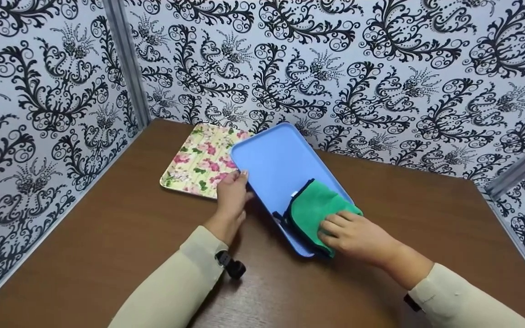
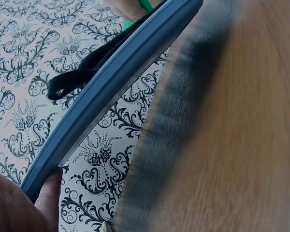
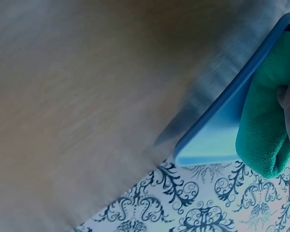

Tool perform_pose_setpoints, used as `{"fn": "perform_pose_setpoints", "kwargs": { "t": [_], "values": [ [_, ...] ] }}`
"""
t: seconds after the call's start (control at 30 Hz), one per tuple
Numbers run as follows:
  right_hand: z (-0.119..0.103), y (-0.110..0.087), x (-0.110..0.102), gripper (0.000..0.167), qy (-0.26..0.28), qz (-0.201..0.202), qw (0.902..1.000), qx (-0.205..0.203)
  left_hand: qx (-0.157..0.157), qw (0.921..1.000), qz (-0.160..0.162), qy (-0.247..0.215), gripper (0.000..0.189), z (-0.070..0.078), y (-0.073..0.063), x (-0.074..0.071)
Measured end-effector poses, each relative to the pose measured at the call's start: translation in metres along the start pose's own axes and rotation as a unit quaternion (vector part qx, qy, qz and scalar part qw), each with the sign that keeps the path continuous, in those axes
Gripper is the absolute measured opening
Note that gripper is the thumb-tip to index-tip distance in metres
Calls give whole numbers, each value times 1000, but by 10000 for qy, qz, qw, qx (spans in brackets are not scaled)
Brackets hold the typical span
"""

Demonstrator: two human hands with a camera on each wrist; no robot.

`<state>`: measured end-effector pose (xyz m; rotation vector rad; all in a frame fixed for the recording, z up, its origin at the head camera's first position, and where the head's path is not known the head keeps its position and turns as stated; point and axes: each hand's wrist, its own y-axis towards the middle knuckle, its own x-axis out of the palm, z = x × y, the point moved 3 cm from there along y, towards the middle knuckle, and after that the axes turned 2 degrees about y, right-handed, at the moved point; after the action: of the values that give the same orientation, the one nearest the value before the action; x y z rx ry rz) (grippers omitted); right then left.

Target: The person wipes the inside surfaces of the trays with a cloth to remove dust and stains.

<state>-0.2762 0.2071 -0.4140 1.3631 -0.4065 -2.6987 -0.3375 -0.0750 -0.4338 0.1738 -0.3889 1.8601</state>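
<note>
A blue tray (image 1: 274, 157) is held tilted above the table. My left hand (image 1: 233, 191) grips its left edge, and in the left wrist view the thumb and fingers pinch the rim. A folded green cloth (image 1: 315, 207) with black edging lies against the lower right part of the tray. My right hand (image 1: 358, 237) holds the cloth against the tray surface, fingers bent over it. In the right wrist view the green cloth (image 3: 266, 116) bulges under the fingers. A black loop (image 2: 67, 84) sticks out past the tray's rim.
Behind the left hand, a flower-patterned tray (image 1: 203, 159) lies on the brown wooden table (image 1: 404, 200). Patterned wall panels (image 1: 312, 68) stand along the back and both sides.
</note>
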Motion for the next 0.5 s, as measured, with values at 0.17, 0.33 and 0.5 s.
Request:
{"fn": "perform_pose_setpoints", "kwargs": {
  "t": [0.17, 0.33, 0.5],
  "values": [
    [11, -13, 6, 28, -7, -538, 9984, 182, 52, 9999, -56, -80, 28, 0, 0, 0],
    [22, -26, 12, 28, -135, -867, 9957, 312, 12, 10000, -77, -51, 27, 0, 0, 0],
    [32, -37, 16, 31, -440, -962, 9938, 346, 15, 10000, -77, -3, 28, 0, 0, 0]
  ]
}}
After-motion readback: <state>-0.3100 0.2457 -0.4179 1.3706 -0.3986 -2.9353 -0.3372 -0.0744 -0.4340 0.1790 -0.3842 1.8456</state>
